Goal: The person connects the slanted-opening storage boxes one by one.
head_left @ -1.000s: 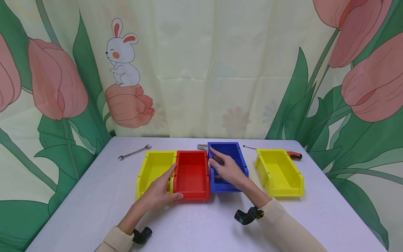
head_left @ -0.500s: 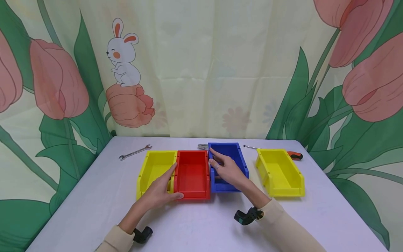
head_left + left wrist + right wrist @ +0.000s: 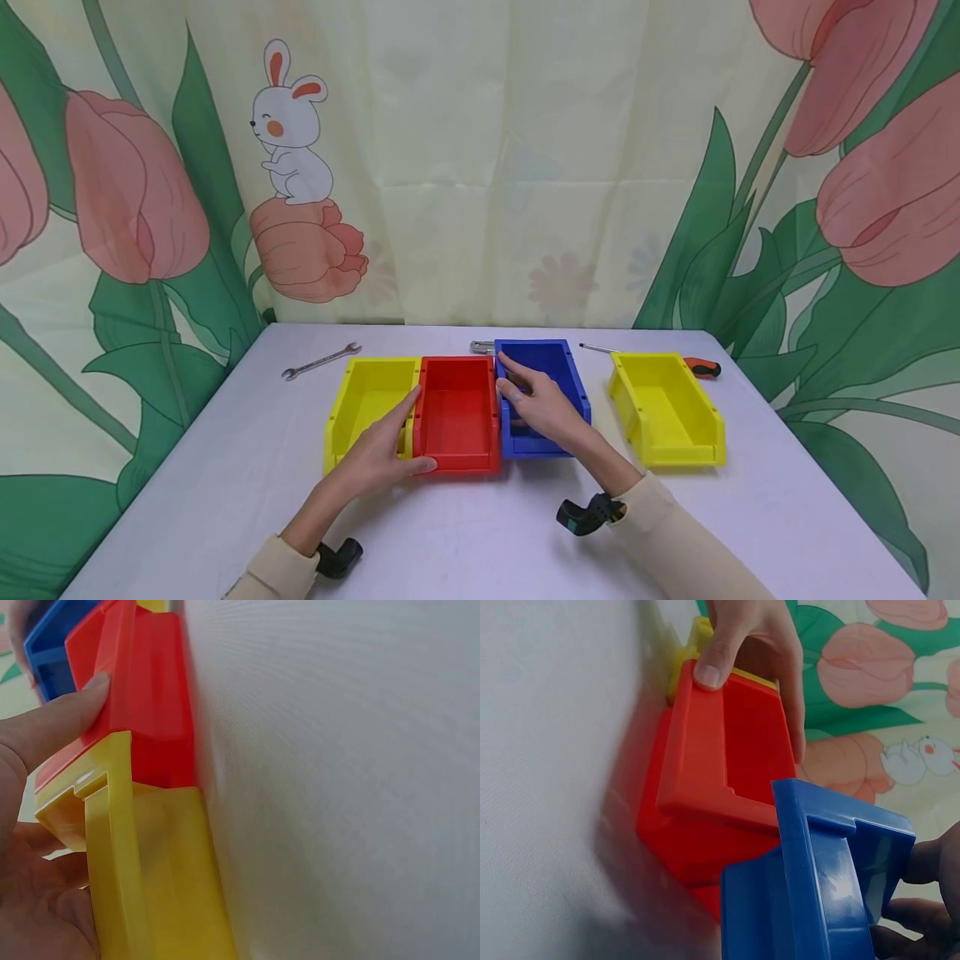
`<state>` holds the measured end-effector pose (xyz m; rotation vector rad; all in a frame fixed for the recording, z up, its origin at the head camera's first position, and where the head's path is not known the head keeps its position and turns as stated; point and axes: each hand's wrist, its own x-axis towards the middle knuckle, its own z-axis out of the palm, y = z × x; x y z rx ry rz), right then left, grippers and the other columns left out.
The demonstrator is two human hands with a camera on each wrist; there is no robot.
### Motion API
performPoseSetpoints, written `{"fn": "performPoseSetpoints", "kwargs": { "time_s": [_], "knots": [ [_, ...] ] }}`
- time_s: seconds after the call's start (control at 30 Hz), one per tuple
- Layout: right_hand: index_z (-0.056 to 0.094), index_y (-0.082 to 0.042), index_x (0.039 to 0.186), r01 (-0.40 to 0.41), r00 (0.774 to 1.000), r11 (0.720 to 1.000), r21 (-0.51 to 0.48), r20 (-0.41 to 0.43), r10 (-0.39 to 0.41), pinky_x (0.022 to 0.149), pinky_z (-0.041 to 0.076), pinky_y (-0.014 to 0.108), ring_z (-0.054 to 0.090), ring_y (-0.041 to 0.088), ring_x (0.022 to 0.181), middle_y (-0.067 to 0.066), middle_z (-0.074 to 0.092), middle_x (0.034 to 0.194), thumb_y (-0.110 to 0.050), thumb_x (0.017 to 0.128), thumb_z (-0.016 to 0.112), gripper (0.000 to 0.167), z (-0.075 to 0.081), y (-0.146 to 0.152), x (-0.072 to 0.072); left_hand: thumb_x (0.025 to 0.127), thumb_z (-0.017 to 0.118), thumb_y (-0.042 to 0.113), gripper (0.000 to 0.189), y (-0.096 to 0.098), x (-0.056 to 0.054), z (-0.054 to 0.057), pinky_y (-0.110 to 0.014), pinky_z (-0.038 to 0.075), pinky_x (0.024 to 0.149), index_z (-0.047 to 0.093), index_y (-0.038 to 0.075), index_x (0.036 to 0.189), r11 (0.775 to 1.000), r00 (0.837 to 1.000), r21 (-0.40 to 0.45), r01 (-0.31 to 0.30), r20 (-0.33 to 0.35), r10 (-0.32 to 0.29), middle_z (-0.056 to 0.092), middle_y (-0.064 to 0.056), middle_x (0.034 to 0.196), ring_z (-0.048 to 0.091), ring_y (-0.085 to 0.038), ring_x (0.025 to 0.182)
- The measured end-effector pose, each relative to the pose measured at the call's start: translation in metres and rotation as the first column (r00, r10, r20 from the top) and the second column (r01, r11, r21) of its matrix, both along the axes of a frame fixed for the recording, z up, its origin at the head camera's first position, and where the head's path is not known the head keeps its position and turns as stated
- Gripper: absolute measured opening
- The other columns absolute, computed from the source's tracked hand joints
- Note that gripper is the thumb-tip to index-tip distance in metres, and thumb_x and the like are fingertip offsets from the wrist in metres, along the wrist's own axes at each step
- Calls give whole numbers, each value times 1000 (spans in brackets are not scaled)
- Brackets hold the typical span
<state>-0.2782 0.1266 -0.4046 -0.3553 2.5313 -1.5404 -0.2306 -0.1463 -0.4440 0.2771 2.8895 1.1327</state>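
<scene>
In the head view, a red plastic storage bin [image 3: 457,408] stands between a yellow bin [image 3: 371,392] and a blue bin [image 3: 551,362]. My left hand [image 3: 378,454] holds the red bin, its thumb [image 3: 86,701] on the front rim and its other fingers reaching over the yellow bin along the shared side. My right hand [image 3: 543,404] grips the blue bin at its left wall, thumb and fingers at the rim. Seen from the right wrist, the blue bin [image 3: 821,877] overlaps the red bin [image 3: 697,765], whose right side lies partly behind it.
A second yellow bin [image 3: 671,412] stands apart on the right, with a screwdriver [image 3: 701,368] partly hidden behind it. A wrench [image 3: 321,362] lies back left. Behind the blue bin a metal tool [image 3: 482,347] pokes out. All sit on a white-covered table [image 3: 480,533] before a printed curtain.
</scene>
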Motion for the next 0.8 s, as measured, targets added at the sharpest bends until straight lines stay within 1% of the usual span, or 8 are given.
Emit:
{"fn": "performPoseSetpoints", "kwargs": {
  "time_s": [0.57, 0.8],
  "knots": [
    [33, -31, 167, 10, 1000, 1000, -10, 13, -10, 90, 67, 46, 55, 44, 145, 16, 47, 166, -31, 110, 56, 61, -5, -1, 2, 78, 95, 21, 117, 1, 1, -2, -49, 62, 103, 24, 24, 170, 1000, 1000, 2, 6, -3, -6, 40, -7, 171, 44, -34, 154],
    [33, -34, 167, 18, 1000, 1000, -5, 8, -17, 90, 67, 46, 55, 41, 146, 14, 47, 166, -32, 110, 57, 61, -6, 0, 1, 78, 95, 22, 117, 1, 0, 1, -48, 63, 101, 23, 24, 171, 1000, 1000, -8, 7, -1, -7, 41, -6, 171, 44, -33, 154]
  ]
}}
